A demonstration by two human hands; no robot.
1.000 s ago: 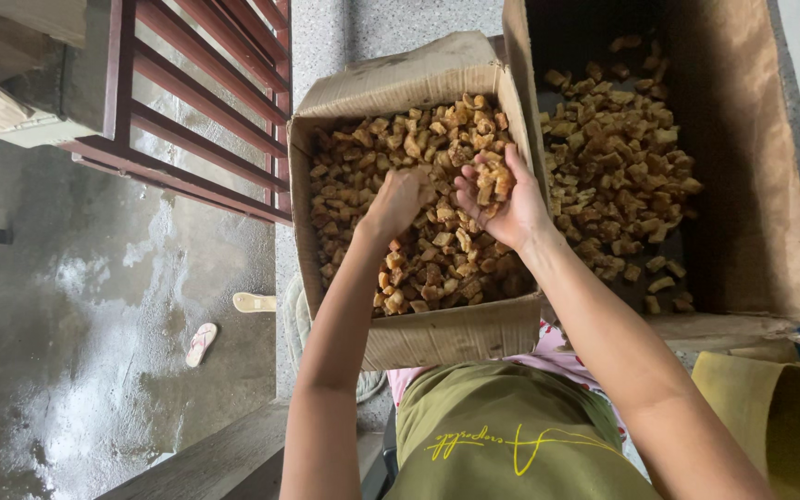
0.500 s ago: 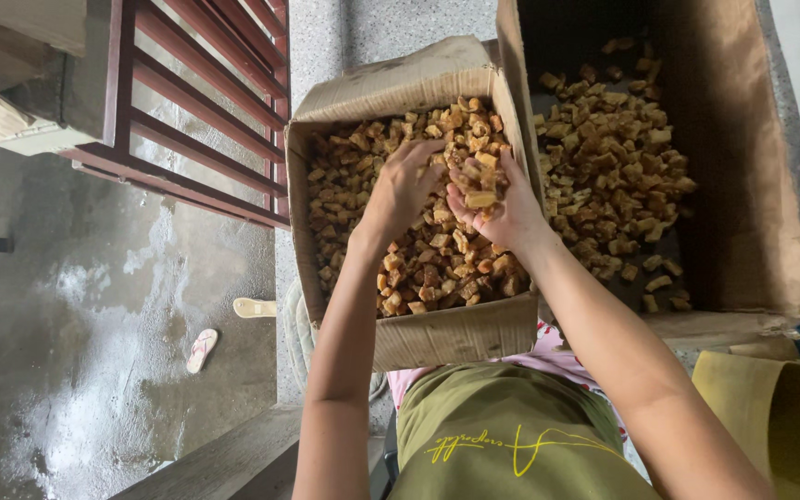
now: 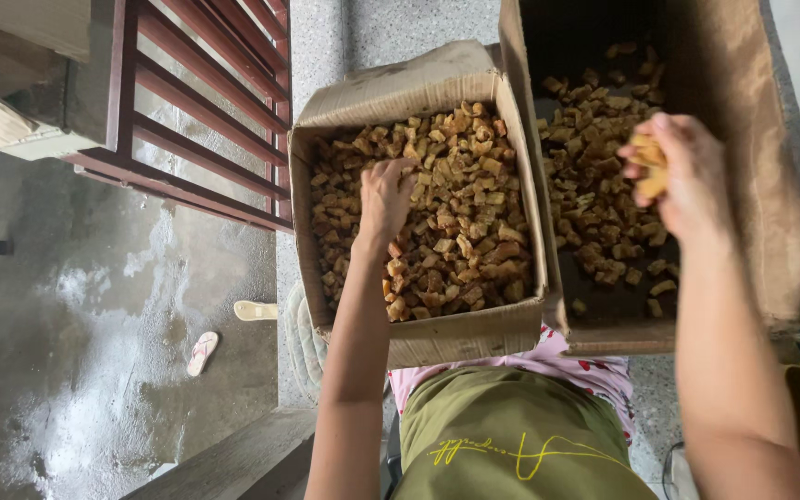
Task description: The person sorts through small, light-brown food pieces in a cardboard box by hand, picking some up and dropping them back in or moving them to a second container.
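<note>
Right hand (image 3: 682, 181) moved with pieces (image 3: 648, 167) over right box (image 3: 743, 185)

One cam only, on my head, facing straight down, close over my lap. Left brown cardboard box of golden-brown chunks (image 3: 418, 199) sits centre frame, wet grey concrete floor (image 3: 94, 352) far below at left. No 2nd view, so nothing shared.

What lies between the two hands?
Head view: between the left hand and right hand lie brown chunks and the adjoining cardboard walls of both boxes.
</note>
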